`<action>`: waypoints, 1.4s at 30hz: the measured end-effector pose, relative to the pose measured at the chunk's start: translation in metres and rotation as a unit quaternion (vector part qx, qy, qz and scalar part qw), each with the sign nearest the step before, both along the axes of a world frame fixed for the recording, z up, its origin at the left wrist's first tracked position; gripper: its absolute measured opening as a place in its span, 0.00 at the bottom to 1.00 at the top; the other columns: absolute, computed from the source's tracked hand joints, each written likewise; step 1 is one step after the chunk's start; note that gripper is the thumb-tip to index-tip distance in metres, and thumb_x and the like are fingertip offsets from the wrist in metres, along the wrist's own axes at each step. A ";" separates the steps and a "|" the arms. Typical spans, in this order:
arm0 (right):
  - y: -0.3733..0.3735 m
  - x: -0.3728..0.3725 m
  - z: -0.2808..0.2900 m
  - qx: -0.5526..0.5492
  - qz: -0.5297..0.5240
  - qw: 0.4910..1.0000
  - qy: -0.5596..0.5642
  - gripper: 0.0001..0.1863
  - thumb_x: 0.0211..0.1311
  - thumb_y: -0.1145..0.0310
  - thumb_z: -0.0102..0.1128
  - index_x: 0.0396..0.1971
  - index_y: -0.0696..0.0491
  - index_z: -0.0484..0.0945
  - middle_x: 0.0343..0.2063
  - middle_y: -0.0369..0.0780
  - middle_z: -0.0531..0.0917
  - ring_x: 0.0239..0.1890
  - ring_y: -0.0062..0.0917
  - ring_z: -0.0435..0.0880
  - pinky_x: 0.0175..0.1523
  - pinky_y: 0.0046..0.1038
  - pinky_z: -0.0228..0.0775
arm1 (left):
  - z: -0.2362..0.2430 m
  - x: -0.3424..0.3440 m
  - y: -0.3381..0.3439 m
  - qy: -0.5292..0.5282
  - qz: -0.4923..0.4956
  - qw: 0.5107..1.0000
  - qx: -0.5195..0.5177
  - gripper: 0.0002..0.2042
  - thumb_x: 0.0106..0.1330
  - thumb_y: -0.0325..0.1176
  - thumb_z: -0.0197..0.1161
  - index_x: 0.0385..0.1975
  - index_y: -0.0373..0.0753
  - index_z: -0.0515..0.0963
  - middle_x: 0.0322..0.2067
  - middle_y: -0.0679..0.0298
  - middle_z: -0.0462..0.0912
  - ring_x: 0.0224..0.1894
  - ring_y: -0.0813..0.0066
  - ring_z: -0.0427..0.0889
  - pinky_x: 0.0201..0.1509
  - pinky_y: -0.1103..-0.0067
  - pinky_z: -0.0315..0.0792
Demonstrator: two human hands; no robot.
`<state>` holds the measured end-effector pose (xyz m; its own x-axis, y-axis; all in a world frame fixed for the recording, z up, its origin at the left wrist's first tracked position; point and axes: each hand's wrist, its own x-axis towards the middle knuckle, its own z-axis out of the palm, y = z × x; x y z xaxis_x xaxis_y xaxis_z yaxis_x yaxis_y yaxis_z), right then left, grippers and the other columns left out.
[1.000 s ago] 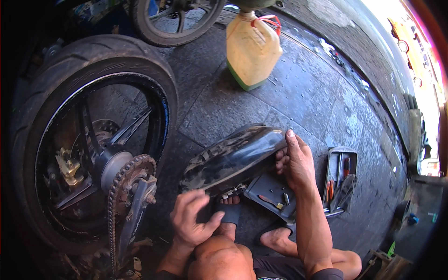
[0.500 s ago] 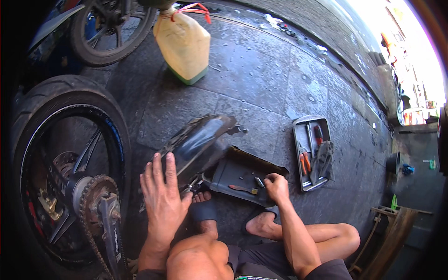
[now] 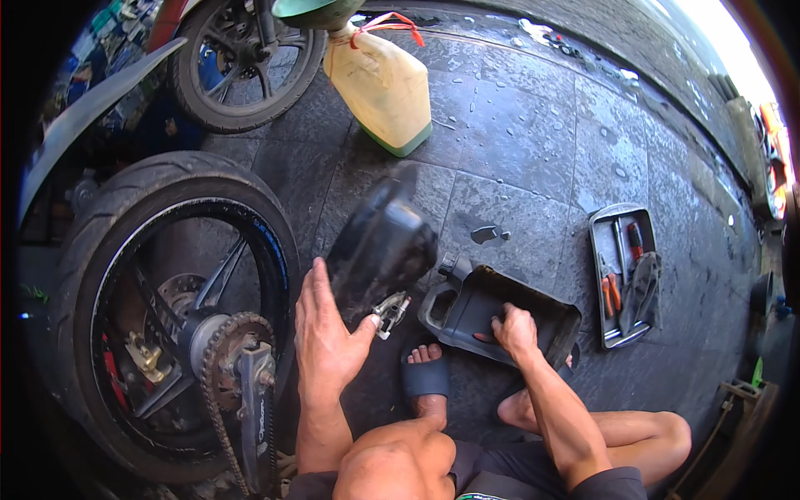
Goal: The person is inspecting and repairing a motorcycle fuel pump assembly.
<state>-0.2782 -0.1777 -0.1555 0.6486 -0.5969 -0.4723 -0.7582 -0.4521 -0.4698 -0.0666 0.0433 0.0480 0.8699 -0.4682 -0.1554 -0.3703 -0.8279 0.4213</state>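
Note:
My left hand [image 3: 332, 346] grips the near edge of a black, glossy plastic mudguard [image 3: 385, 237], with fingers stretched along its left side and the thumb by a metal bracket [image 3: 390, 313]. The part is tilted up and slightly blurred. My right hand [image 3: 515, 332] reaches into a cut-open black plastic jerrycan [image 3: 546, 310] that lies as a tray. Its fingers are pinched round a paintbrush [image 3: 483, 337]; only the reddish handle end shows, the bristles being hidden.
A motorcycle wheel [image 3: 92, 250] with a chain and sprocket [image 3: 218, 354] stands close on the left. Beyond it are another wheel [image 3: 196, 92] and a yellowish jug [image 3: 383, 96] with a funnel [image 3: 321, 12]. A metal tool tray [image 3: 597, 275] lies right of the jerrycan.
My left hand has tilted the mudguard up and round. My right hand has moved left within the jerrycan onto the paintbrush, which earlier lay loose there. The whole view has shifted.

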 end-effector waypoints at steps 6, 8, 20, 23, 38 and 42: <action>0.034 0.078 0.076 0.451 -0.224 0.829 -0.244 0.12 0.69 0.76 0.64 0.49 0.64 0.82 0.35 0.41 0.88 0.35 0.20 0.88 0.40 0.23 0.81 | -0.002 0.014 0.013 0.014 0.124 0.991 -0.038 0.49 0.58 0.31 0.75 0.78 0.29 0.51 0.73 0.36 0.63 0.75 0.46 0.66 0.80 0.64 0.57; 0.046 0.104 0.086 0.514 -0.228 0.776 -0.286 0.13 0.70 0.75 0.65 0.51 0.62 0.81 0.38 0.38 0.87 0.37 0.17 0.86 0.43 0.21 0.79 | -0.007 0.016 0.011 0.002 0.121 0.992 -0.042 0.49 0.59 0.32 0.75 0.78 0.29 0.51 0.73 0.37 0.64 0.75 0.47 0.66 0.79 0.64 0.58; 0.143 0.110 0.106 0.528 -0.156 0.771 -0.318 0.13 0.71 0.73 0.66 0.52 0.62 0.84 0.39 0.39 0.89 0.37 0.15 0.84 0.44 0.22 0.79 | -0.015 0.026 0.022 0.047 0.159 0.981 -0.104 0.48 0.64 0.37 0.78 0.77 0.26 0.52 0.69 0.36 0.69 0.72 0.51 0.71 0.76 0.66 0.62; 0.157 0.113 0.111 0.473 -0.148 0.795 -0.349 0.12 0.68 0.76 0.68 0.49 0.60 0.85 0.37 0.41 0.88 0.35 0.19 0.86 0.44 0.24 0.80 | -0.018 0.027 0.025 0.054 0.155 0.980 -0.110 0.49 0.64 0.38 0.78 0.77 0.25 0.51 0.69 0.36 0.69 0.72 0.52 0.70 0.76 0.67 0.61; 0.158 0.123 0.133 0.325 -0.156 0.861 -0.360 0.10 0.64 0.76 0.71 0.44 0.61 0.87 0.35 0.45 0.88 0.33 0.28 0.89 0.41 0.28 0.81 | -0.013 0.020 0.017 0.056 0.178 0.980 -0.069 0.50 0.65 0.41 0.76 0.75 0.20 0.48 0.71 0.29 0.61 0.75 0.39 0.64 0.79 0.62 0.58; 0.161 0.124 0.133 0.300 -0.150 0.869 -0.364 0.09 0.65 0.75 0.72 0.43 0.60 0.87 0.33 0.40 0.88 0.31 0.18 0.86 0.37 0.23 0.78 | -0.013 0.019 0.018 0.057 0.179 0.980 -0.064 0.52 0.64 0.42 0.77 0.76 0.21 0.47 0.71 0.29 0.60 0.74 0.37 0.64 0.78 0.61 0.59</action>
<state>-0.1538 -0.0164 -0.0222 0.7638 -0.5786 -0.2861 -0.2032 0.2051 -0.9574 -0.0474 0.0614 0.0349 0.9623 -0.1574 -0.2220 -0.0090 -0.8336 0.5523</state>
